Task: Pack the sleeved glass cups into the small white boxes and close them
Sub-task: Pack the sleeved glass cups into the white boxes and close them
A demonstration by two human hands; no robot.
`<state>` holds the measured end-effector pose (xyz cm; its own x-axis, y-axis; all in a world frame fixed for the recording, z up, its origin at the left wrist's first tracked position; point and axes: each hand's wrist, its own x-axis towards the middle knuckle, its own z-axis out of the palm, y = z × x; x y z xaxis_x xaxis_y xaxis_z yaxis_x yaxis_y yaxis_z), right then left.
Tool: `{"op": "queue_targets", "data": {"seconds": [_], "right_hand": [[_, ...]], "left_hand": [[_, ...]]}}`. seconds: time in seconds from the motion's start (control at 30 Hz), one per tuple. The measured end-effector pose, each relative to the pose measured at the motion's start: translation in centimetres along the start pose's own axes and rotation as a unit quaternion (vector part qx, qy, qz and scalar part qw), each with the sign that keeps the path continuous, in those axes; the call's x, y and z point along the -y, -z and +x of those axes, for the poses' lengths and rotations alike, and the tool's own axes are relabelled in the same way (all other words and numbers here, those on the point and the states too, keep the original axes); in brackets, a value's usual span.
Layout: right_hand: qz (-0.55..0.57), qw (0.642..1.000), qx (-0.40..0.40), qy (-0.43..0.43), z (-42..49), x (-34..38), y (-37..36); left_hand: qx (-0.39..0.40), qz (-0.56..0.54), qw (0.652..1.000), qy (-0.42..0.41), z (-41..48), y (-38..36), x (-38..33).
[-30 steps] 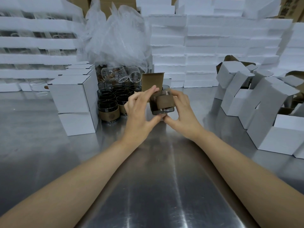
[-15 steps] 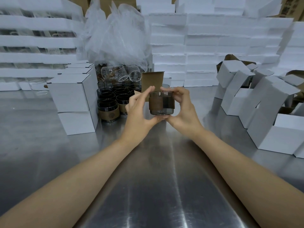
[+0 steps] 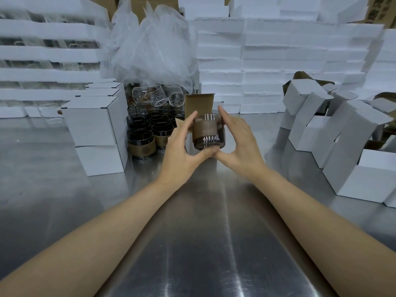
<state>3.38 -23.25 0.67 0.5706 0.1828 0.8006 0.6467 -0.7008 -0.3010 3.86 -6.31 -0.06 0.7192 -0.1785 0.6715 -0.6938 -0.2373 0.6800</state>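
The left hand and right hand pinch one glass cup between them, thumbs meeting under its base, fingers reaching up to the rim. The cup is dark, wears a brown sleeve, and is held upright above the steel table. Just behind it rises the brown flap of an open box (its body is mostly hidden). Left stand more sleeved cups beside stacked closed boxes; clear glasses lie behind. Unfilled boxes crowd the right.
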Motion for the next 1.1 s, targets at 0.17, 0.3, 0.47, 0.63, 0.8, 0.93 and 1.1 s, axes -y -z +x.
{"op": "queue_targets", "data": {"seconds": [0.17,0.3,0.47,0.63,0.8,0.93,1.1], "right_hand": [[0.061,0.995,0.009,-0.084,-0.4,0.6,0.2],[0.078,0.989,-0.006,-0.126,-0.1,0.8,0.3],[0.084,0.988,-0.020,-0.125,0.0,0.9,0.2],[0.069,0.990,0.017,-0.123,-0.1,1.0,0.3],[0.068,0.996,-0.005,-0.056,0.1,1.2,0.5],[0.060,0.998,-0.028,-0.019,0.1,1.2,0.3],[0.033,0.998,0.004,-0.049,0.0,0.5,0.1]], "left_hand": [[0.039,-0.033,0.999,0.003,-0.1,0.1,-0.3],[0.034,-0.054,0.998,0.012,0.0,0.2,-0.5],[0.045,-0.071,0.996,0.022,-0.1,0.2,-0.9],[0.006,-0.045,0.999,0.018,-0.1,0.1,-0.6],[-0.026,-0.015,0.999,-0.035,-0.3,0.0,-0.3],[-0.036,0.020,0.995,-0.091,-0.3,-0.2,-0.2],[-0.042,0.039,0.992,-0.111,-0.3,-0.3,0.0]]}}
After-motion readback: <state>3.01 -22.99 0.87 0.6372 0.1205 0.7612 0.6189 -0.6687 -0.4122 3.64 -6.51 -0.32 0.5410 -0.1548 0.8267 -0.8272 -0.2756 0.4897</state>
